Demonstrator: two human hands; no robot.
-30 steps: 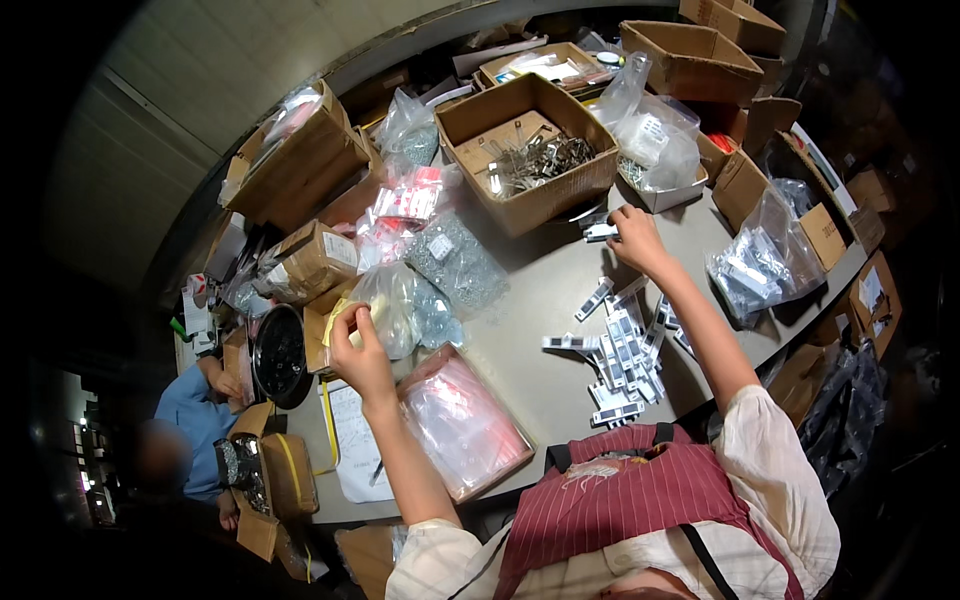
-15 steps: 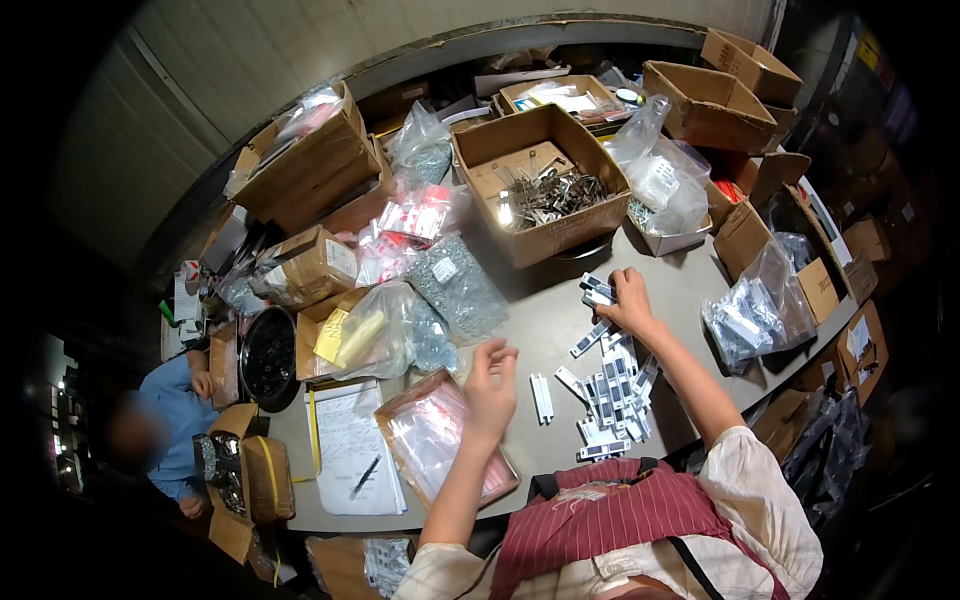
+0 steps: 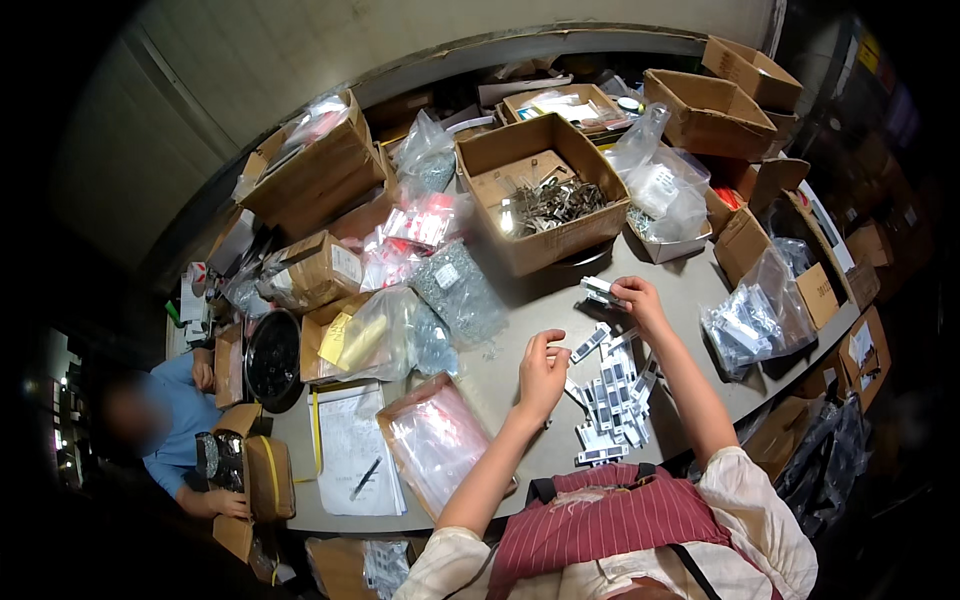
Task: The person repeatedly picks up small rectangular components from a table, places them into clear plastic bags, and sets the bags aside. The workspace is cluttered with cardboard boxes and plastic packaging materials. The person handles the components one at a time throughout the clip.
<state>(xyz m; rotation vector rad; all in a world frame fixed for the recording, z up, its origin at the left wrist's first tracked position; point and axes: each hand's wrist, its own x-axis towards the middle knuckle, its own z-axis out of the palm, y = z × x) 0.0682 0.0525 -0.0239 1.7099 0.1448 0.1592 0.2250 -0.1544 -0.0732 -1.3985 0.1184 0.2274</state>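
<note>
Across from me, beyond the table (image 3: 515, 305), stands a pale, greenish-beige wall (image 3: 300, 45), plain but for a raised seam (image 3: 183, 90) toward its left part. A grey ledge (image 3: 560, 38) runs along its lower edge, and a narrow upright strip (image 3: 778, 28) marks its right end. The tabletop is smooth and light grey, with a thin edge. Light falls strongest on the middle of the table and fades quickly toward the sides. Off to the left, small bright patches (image 3: 72, 376) glow in the gloom; I can't tell whether they are windows or lamps. The floor is lost in shadow.
</note>
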